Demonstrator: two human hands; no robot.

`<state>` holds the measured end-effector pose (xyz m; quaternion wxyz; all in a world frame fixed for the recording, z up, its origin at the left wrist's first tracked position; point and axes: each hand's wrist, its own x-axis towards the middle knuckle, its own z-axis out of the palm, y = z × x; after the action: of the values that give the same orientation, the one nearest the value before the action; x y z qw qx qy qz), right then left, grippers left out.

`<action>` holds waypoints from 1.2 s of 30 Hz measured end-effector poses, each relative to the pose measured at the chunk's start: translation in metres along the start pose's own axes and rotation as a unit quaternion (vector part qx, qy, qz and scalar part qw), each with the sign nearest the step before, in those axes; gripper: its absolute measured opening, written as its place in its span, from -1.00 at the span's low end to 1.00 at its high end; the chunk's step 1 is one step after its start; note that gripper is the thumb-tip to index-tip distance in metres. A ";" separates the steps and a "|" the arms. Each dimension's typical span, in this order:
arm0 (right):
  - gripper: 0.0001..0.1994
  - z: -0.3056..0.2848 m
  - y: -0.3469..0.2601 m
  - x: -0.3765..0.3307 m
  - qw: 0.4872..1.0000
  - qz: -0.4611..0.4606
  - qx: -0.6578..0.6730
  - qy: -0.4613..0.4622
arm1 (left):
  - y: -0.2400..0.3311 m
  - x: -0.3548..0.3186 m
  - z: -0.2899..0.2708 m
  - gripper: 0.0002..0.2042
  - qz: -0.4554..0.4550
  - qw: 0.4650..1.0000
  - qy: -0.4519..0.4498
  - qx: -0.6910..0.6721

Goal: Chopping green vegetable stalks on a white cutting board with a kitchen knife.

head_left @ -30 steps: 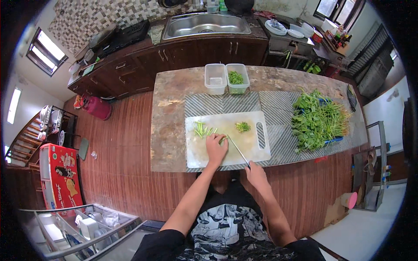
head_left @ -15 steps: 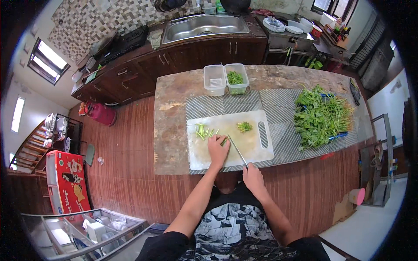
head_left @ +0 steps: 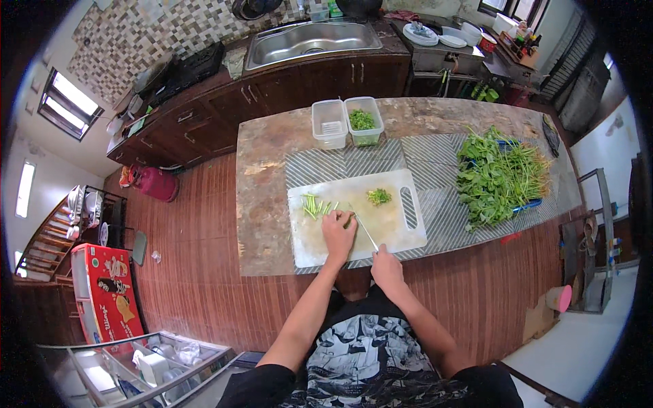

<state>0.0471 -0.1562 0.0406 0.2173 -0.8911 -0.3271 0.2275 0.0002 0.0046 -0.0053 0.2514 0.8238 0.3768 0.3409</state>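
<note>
Warm wooden floorboards run around a stone-topped island desk [head_left: 265,204], and everything of note sits on or near the white rectangular plastic cutting board [head_left: 394,228] at its near edge. That board lies on a grey striped mat [head_left: 435,177], which probably keeps it from sliding.

On the board's left part, the person's left hand [head_left: 338,232] is curled, fingers bent down onto a small bundle of thin green stalks [head_left: 315,204], pinning them flat so they stay together under the blade. The right hand [head_left: 386,266], at the board's near edge, is closed around the handle of a slim kitchen knife [head_left: 365,231], whose blade angles up towards the left hand's fingertips. A little heap of chopped greens [head_left: 379,196] sits near the board's middle, apart from the stalks, seemingly pushed clear of the cutting spot.

Beyond the board's far edge stand two clear plastic tubs side by side: the left tub [head_left: 329,124] looks nearly empty, the right tub [head_left: 363,121] holds chopped greens. To the right of the board, a big loose pile of leafy green herbs [head_left: 500,175] spills over a blue tray. Nothing lies between board and tubs. Further behind is a steel sink [head_left: 309,39] set in dark cabinets.
</note>
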 end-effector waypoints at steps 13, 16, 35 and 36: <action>-0.75 0.005 0.007 -0.008 1.000 -0.003 -0.022 0.013 | -0.002 -0.001 0.002 -0.83 -0.019 1.000 0.006 -0.020; -0.75 -0.004 0.004 -0.013 0.999 0.018 -0.037 -0.008 | -0.006 -0.001 0.003 -0.84 -0.018 1.000 0.005 -0.013; -0.73 -0.018 0.004 -0.007 1.000 0.009 -0.016 0.011 | -0.004 0.000 0.002 -0.88 -0.007 0.999 0.019 -0.025; -0.73 -0.016 0.005 -0.010 1.000 0.004 -0.012 0.008 | -0.003 0.000 0.002 -0.88 -0.013 0.999 0.015 -0.027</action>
<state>0.0521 -0.1702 0.0535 0.2078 -0.8967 -0.3247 0.2175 0.0006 0.0060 -0.0084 0.2725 0.8063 0.3817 0.3605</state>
